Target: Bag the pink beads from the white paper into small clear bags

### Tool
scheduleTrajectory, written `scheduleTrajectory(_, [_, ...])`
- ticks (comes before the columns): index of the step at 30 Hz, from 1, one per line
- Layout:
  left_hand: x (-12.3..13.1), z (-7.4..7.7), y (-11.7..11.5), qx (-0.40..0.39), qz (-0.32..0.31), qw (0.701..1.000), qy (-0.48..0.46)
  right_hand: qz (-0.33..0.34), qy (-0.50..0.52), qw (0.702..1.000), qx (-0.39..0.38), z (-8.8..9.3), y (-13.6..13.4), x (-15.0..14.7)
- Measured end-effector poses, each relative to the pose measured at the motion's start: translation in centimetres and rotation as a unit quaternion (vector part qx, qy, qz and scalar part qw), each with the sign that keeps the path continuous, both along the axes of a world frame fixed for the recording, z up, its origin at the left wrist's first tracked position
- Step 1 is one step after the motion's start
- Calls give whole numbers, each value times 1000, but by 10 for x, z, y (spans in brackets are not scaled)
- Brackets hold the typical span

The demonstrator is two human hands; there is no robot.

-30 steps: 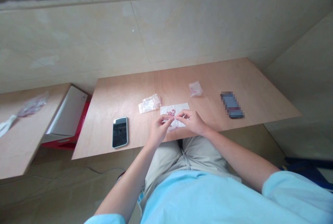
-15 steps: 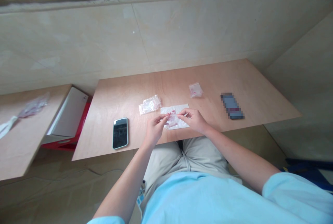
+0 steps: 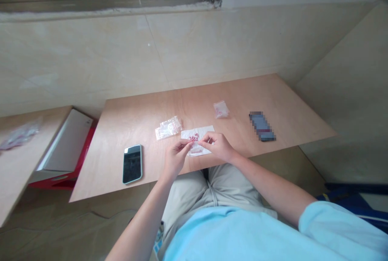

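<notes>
On the wooden table lies a white paper sheet (image 3: pixel 209 129) with several small red beads or pieces (image 3: pixel 194 136) on it. Over this sheet, the fingers of my left hand (image 3: pixel 176 154) are pinched at one side of what looks like a small clear plastic bag (image 3: pixel 197 149). Thumb and fingers of my right hand (image 3: pixel 217 146) pinch the other side, a short gap away. The bag is see-through and hard to make out against the paper. Just beyond my left hand rests a stack of clear plastic bags (image 3: pixel 168 127).
A small bag with red pieces (image 3: pixel 221 109) lies farther back. One phone (image 3: pixel 132 164) is at the left, a blurred-out dark device (image 3: pixel 262 126) at the right. Across a gap with a white box (image 3: pixel 65 144), another table (image 3: pixel 18 168) carries a plastic bag (image 3: pixel 21 133).
The view has tilted up and shifted slightly, showing more window. My hands have come a little closer together over the paper, and more red pieces show beyond them.
</notes>
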State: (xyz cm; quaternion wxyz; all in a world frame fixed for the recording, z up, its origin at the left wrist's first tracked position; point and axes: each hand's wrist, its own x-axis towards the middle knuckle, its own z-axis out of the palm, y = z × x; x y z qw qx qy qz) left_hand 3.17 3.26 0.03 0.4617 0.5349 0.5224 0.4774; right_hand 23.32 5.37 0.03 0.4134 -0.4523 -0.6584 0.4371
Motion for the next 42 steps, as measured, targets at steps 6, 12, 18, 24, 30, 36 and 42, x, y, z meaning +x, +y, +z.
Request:
scheduleTrajectory(6, [1,4,-1,15,15,1000,13,-27,5,1000,-3,1,0,0])
scheduleTrajectory(12, [1,5,1,6,0,1000,-2,-32,-3,999,-14,0,3,5])
scheduleTrajectory(18, [5,1,2,-33,-14,995,-90,73,73,991,-89,-15,1,-8])
scheduleTrajectory(24, [4,-1,3,-31,13,995,-95,66,107,983,-134,-45,17,-9])
scheduleTrajectory(30, [-2,0,2,-39,19,998,-46,-185,-152,970,-37,-37,112,60])
scheduleTrajectory(36, [-5,3,-2,-33,-12,999,5,-240,-255,937,-18,-28,182,99])
scheduleTrajectory(42, [-15,6,2,-5,-18,995,97,-245,-327,912,-19,-48,175,96])
